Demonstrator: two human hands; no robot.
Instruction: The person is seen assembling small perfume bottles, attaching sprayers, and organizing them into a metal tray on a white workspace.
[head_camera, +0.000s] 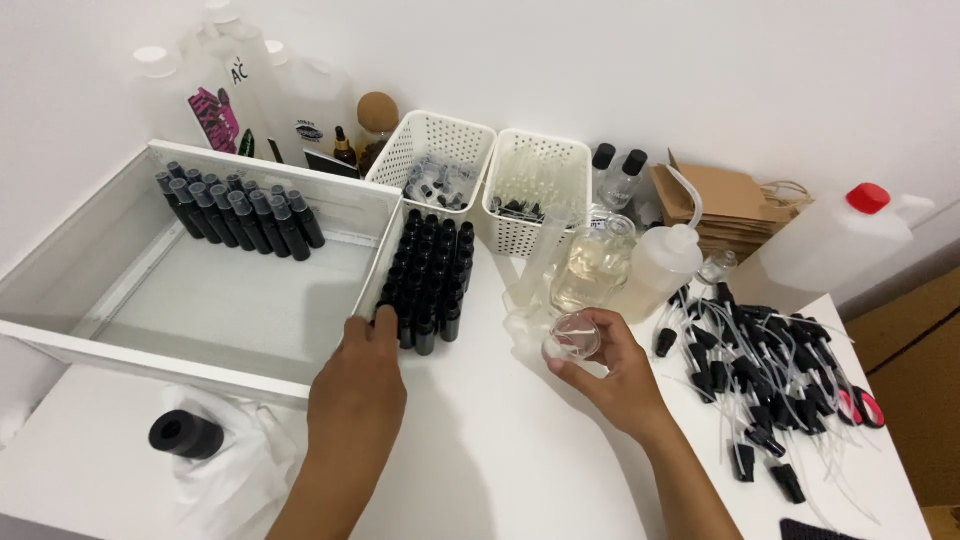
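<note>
My left hand (357, 380) reaches to the near corner of a block of several small black bottles (428, 280) standing on the white table, fingers touching the nearest ones beside the wall of a white drawer-like tray (230, 300). My right hand (610, 372) holds a small clear glass cup (573, 336) by its rim, just in front of a clear glass bottle of pale liquid (592, 265). A tall clear measuring cylinder (540, 262) stands between the black bottles and the glass bottle.
A row of dark spray bottles (240, 215) stands at the tray's back. Two white perforated baskets (485, 180), a white squeeze bottle (660, 265), a red-capped jug (835, 245), brown paper bags (725, 205), loose black spray tops (765, 375), red-handled scissors (858, 405) and a black tape roll (186, 435) surround the hands.
</note>
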